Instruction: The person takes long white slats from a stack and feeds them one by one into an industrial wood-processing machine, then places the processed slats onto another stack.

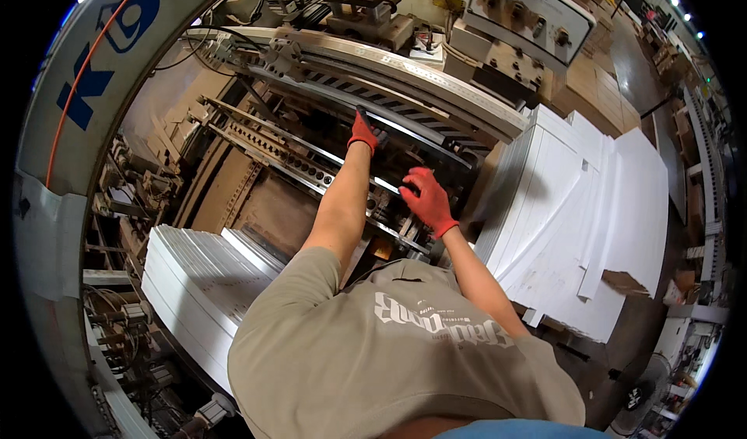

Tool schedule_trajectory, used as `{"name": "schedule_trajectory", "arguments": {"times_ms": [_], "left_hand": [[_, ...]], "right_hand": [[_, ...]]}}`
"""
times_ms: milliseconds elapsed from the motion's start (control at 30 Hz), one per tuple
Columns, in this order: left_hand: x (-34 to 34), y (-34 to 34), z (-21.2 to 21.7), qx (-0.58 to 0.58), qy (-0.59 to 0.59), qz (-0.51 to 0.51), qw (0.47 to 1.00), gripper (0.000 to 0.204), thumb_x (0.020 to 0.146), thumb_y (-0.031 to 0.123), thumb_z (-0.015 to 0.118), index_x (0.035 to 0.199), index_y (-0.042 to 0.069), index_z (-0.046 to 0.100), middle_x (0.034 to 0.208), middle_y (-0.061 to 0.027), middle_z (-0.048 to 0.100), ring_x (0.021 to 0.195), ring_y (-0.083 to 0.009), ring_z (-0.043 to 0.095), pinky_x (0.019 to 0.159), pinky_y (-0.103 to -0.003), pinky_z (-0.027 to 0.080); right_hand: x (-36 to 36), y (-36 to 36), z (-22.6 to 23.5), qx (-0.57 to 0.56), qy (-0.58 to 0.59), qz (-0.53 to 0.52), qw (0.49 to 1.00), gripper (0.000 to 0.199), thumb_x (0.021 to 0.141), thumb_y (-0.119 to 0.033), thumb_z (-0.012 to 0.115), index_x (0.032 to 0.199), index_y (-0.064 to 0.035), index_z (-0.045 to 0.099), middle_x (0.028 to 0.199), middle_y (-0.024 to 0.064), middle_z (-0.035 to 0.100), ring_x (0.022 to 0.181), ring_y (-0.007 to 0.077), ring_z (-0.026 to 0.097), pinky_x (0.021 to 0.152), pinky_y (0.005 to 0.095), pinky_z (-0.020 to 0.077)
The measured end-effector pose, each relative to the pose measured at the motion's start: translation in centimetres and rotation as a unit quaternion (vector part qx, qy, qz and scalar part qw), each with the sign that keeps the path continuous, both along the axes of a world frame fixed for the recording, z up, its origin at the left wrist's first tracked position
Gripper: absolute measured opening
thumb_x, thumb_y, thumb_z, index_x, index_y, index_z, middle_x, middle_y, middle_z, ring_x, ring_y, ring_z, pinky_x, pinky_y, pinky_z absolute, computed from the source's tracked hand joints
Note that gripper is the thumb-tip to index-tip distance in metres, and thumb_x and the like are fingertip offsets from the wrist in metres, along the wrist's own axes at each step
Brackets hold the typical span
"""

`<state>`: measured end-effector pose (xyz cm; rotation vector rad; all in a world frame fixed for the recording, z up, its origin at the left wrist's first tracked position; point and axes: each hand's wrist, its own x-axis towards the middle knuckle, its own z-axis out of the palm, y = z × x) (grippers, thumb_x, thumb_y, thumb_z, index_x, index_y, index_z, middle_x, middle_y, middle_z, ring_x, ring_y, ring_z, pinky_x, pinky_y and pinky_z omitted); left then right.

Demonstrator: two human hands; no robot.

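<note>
Both my hands wear red gloves and reach over the bed of a large machine. My left hand is farther forward, beside the long metal rail. Its dark-tipped thumb points away from me, apart from the greyish fingers, and nothing shows in its grasp. Nearer and to the right, my right hand hovers above the machine's inner parts. Its fingers are bent and spread from the thumb, with nothing seen between them. A bar with a row of round holes runs left of my left forearm.
White panels are stacked at the right, and another white stack stands at the lower left. A control box with knobs overhangs the far side. A black-and-white striped guard lines the machine. A pale frame curves up the left.
</note>
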<state>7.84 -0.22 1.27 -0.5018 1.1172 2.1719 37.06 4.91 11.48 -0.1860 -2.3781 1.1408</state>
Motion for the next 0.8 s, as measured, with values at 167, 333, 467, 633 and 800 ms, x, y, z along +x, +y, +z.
{"name": "schedule_trajectory", "arguments": {"times_ms": [167, 333, 467, 633, 800], "left_hand": [[3.7, -0.6, 3.1, 0.034, 0.075, -0.058, 0.995, 0.038, 0.085, 0.053, 0.053, 0.091, 0.015, 0.055, 0.076, -0.0039, 0.061, 0.069, -0.0216, 0.056, 0.063, -0.039, 0.049], [8.5, -1.2, 3.3, 0.092, -0.013, 0.014, 0.996, 0.041, 0.083, 0.057, 0.059, 0.082, 0.019, 0.045, 0.077, -0.0054, 0.055, 0.071, -0.0293, 0.053, 0.070, -0.047, 0.047], [9.4, -1.0, 3.0, 0.210, 0.013, -0.016, 0.978, 0.040, 0.082, 0.059, 0.060, 0.080, 0.022, 0.043, 0.072, -0.0039, 0.050, 0.074, -0.0272, 0.049, 0.070, -0.046, 0.044], [11.5, 0.6, 4.9, 0.124, 0.047, 0.037, 0.990, 0.051, 0.075, 0.066, 0.062, 0.096, 0.021, 0.053, 0.097, -0.0055, 0.058, 0.089, -0.0292, 0.053, 0.078, -0.049, 0.044], [13.2, -3.7, 4.4, 0.055, 0.169, 0.121, 0.977, 0.035, 0.090, 0.028, 0.061, 0.121, 0.011, 0.061, 0.119, -0.0077, 0.061, 0.104, -0.0199, 0.060, 0.092, -0.033, 0.047]], "right_hand": [[-2.0, 2.3, -1.8, -0.094, 0.083, -0.122, 0.985, 0.026, 0.082, -0.021, 0.067, 0.101, -0.0052, 0.059, 0.132, 0.0197, 0.046, 0.124, 0.0322, 0.045, 0.094, 0.0361, 0.0428], [-4.9, 3.4, -2.0, -0.121, 0.091, -0.172, 0.973, 0.029, 0.083, -0.020, 0.066, 0.103, -0.0015, 0.055, 0.112, 0.0152, 0.052, 0.110, 0.0306, 0.049, 0.094, 0.0362, 0.0393], [-6.1, 3.3, -2.7, -0.109, 0.120, -0.174, 0.971, 0.021, 0.083, -0.016, 0.066, 0.095, -0.0021, 0.057, 0.100, 0.0109, 0.054, 0.100, 0.0270, 0.050, 0.092, 0.0350, 0.0388], [-1.4, 0.6, -1.6, -0.230, 0.036, -0.077, 0.969, 0.016, 0.083, -0.012, 0.064, 0.090, -0.0010, 0.055, 0.098, 0.0094, 0.054, 0.104, 0.0239, 0.048, 0.092, 0.0339, 0.0385], [4.8, -1.0, 0.5, -0.265, 0.016, 0.029, 0.964, 0.016, 0.082, -0.009, 0.062, 0.094, -0.0013, 0.056, 0.094, 0.0107, 0.059, 0.084, 0.0261, 0.057, 0.076, 0.0342, 0.0463]]}}
